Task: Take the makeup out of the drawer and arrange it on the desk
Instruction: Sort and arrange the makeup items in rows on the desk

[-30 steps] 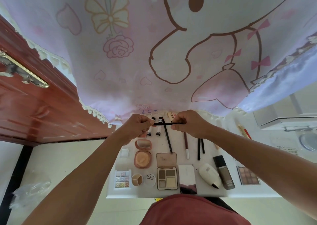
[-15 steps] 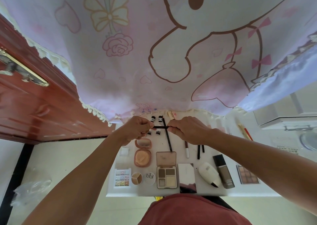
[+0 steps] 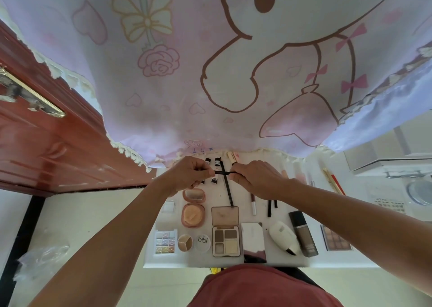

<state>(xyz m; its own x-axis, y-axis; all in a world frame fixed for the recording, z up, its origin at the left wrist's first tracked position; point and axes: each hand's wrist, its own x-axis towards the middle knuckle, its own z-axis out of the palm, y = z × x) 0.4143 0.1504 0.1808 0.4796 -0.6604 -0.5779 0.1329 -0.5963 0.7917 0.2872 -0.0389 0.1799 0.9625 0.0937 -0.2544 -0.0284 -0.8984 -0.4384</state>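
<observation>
We find the black pencil (image 3: 222,172) off the desk (image 3: 168,260), suspended above its far half between the two hands. The left hand (image 3: 187,175) pinches one end with curled fingers; the right hand (image 3: 257,179) wraps curled fingers round the other end, so both hands are grasping the same item. We judge that this two-ended grip serves to seat or pull a cap, or to check the pencil before it is laid down; a simple carry would need one hand only. The long axis of the black pencil runs left to right across the view, roughly parallel to the near edge of the desk and close to level. It crosses above the long liner (image 3: 228,189), which lies on the desk with its axis running away from the person, so the two stand at near right angles. We cannot tell which end is the tip, since fingers cover both ends. The flat cases, such as the quad palette (image 3: 226,238) and the foundation bottle (image 3: 302,233), occupy the near row, while slim items such as the short sticks (image 3: 270,207) lie farther back, aligned front to back. We judge that the black pencil must be turned to that same alignment to join them. The drawer is not in view.
</observation>
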